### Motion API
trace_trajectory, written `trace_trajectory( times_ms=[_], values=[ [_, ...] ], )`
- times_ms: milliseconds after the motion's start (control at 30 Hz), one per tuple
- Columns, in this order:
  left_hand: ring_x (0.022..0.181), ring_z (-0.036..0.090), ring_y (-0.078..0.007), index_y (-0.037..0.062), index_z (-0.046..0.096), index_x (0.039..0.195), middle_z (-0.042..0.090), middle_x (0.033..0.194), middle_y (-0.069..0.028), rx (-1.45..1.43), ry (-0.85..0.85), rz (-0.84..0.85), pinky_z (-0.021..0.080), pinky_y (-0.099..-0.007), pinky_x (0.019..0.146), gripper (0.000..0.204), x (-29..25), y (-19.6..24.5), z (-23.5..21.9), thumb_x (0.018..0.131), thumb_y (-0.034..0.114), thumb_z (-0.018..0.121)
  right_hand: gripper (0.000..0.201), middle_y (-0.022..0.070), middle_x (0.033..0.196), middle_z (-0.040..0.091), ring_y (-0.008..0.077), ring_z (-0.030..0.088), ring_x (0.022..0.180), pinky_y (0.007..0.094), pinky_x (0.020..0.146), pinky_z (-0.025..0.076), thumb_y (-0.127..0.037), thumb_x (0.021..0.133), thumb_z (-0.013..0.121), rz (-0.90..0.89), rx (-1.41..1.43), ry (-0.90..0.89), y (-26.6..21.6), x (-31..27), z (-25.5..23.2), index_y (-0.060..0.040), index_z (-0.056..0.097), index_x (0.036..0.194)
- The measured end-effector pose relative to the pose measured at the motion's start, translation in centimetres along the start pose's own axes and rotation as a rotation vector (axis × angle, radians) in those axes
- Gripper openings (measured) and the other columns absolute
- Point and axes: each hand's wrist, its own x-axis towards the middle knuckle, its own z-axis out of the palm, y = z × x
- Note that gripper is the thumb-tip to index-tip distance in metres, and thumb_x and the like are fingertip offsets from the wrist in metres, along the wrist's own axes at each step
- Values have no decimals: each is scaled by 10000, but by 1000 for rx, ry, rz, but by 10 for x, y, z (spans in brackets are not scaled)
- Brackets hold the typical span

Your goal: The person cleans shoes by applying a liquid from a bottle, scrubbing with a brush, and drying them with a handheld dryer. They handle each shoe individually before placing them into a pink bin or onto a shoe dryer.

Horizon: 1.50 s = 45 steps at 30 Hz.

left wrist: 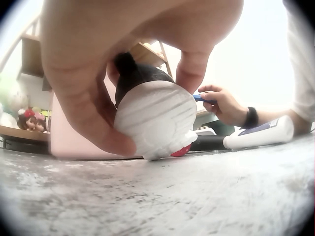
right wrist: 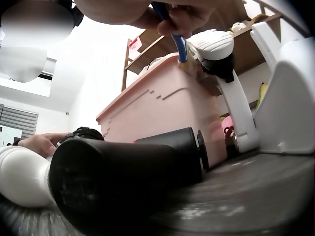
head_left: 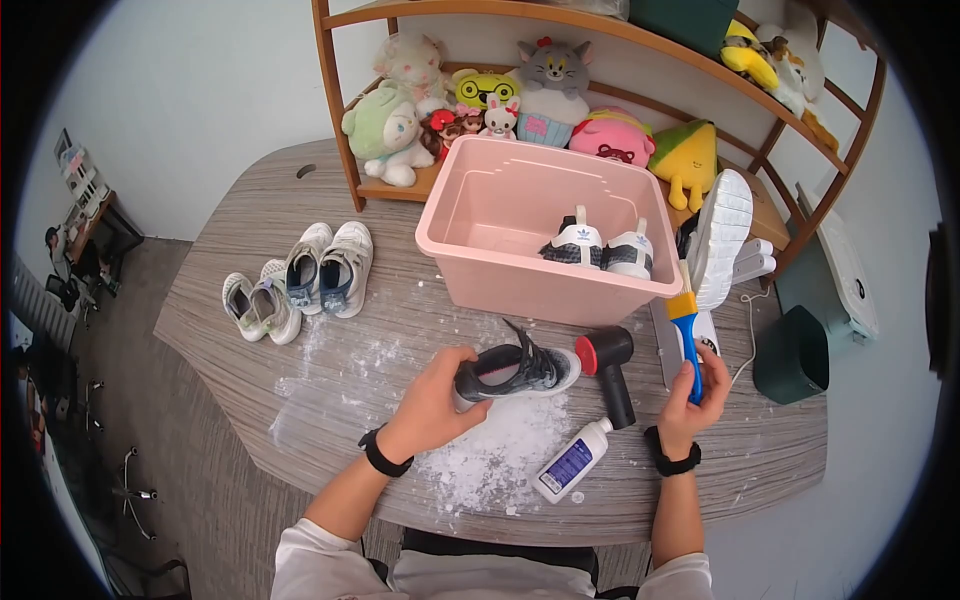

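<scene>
Our left hand [head_left: 432, 405] curls round the heel of the dark shoe [head_left: 541, 372], just beyond the white powder [head_left: 490, 462]; if our hold slackens, it could skid. A careless sweep could roll the lying bottle [head_left: 573, 464] or knock the black handheld tool [head_left: 616, 385]. Our right hand [head_left: 694, 392] pinches the blue brush [head_left: 685, 325], bristles up near the pink bin [head_left: 560, 300]; a wide swing could smear that.

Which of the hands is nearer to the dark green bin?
Right. The right hand, gripping the blue-handled brush, is left of the dark green bin; the left hand, holding a dark shoe, is farther left.
</scene>
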Motion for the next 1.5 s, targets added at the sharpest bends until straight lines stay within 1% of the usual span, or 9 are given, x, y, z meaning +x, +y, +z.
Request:
trace_trajectory(
  times_ms=[133, 200, 300, 433, 500, 633, 900, 1233, 1500],
  values=[
    [928, 632, -272, 43, 510, 1267, 633, 1102, -137, 5, 2, 13, 521, -357, 807, 610, 1, 4, -2, 774, 150, 853, 298, 192, 1204, 673, 202, 668, 1022, 297, 912, 529, 47, 952, 640, -98, 80, 125, -3, 10, -6, 12, 567, 1238],
    [1007, 645, -389, 35, 499, 1271, 606, 1144, -195, -7, -39, -47, 532, -421, 843, 597, 0, 7, -3, 784, 123, 834, 214, 179, 1206, 655, 152, 637, 889, 263, 814, 515, 26, 968, 623, -67, 72, 133, -11, 16, -15, 12, 599, 1180],
    [1006, 628, -400, 36, 485, 1236, 583, 1135, -191, -12, -68, 20, 527, -429, 837, 582, -1, -1, 1, 768, 91, 827, 162, 148, 1201, 603, 77, 432, 658, 225, 611, 353, -119, 1037, 581, 286, 621, 210, -23, 26, -15, 23, 625, 1101],
    [1017, 608, -341, 53, 463, 1223, 552, 1147, -152, 80, -95, 92, 510, -388, 875, 600, 0, -2, 3, 742, 59, 821, 208, 141, 1154, 617, 80, 428, 628, 223, 610, 352, -169, 1073, 546, 321, 690, 225, -23, 28, -15, 30, 609, 1066],
    [1052, 590, -419, 31, 466, 1211, 523, 1208, -193, 56, -117, 70, 520, -433, 851, 575, 0, -1, 3, 744, 38, 801, 244, 129, 1107, 600, 79, 411, 580, 224, 595, 343, -199, 1086, 528, 298, 700, 255, -22, 30, -19, 21, 592, 1001],
    [1067, 586, -423, 24, 462, 1219, 520, 1214, -192, 46, -116, 89, 521, -435, 862, 574, 1, -2, 2, 746, 15, 788, 285, 109, 1019, 598, 77, 432, 541, 234, 511, 345, -230, 1086, 535, 333, 778, 236, -28, 30, -18, 3, 590, 932],
    [1107, 624, -394, 79, 580, 1074, 535, 1295, -166, 64, -148, 144, 545, -420, 890, 382, 0, -6, 3, 754, -15, 766, 56, 41, 877, 645, 52, 543, 605, 218, 525, 410, -53, 974, 691, 669, 658, -541, -62, -7, 24, -33, 639, 972],
    [1055, 657, -390, 71, 589, 1000, 550, 1308, -161, 56, -136, 123, 553, -422, 875, 310, 1, -6, 1, 763, -7, 773, 84, -24, 693, 619, 31, 509, 533, 211, 472, 367, -78, 955, 731, 788, 383, -470, -47, -6, 29, -31, 661, 956],
    [1075, 662, -392, 73, 579, 1000, 548, 1312, -154, 70, -130, 121, 557, -423, 878, 333, 1, -6, 3, 748, -13, 781, 78, 0, 720, 644, 39, 542, 555, 206, 483, 388, -54, 935, 747, 840, 636, -592, -71, -9, 27, -26, 697, 988]
  ],
)
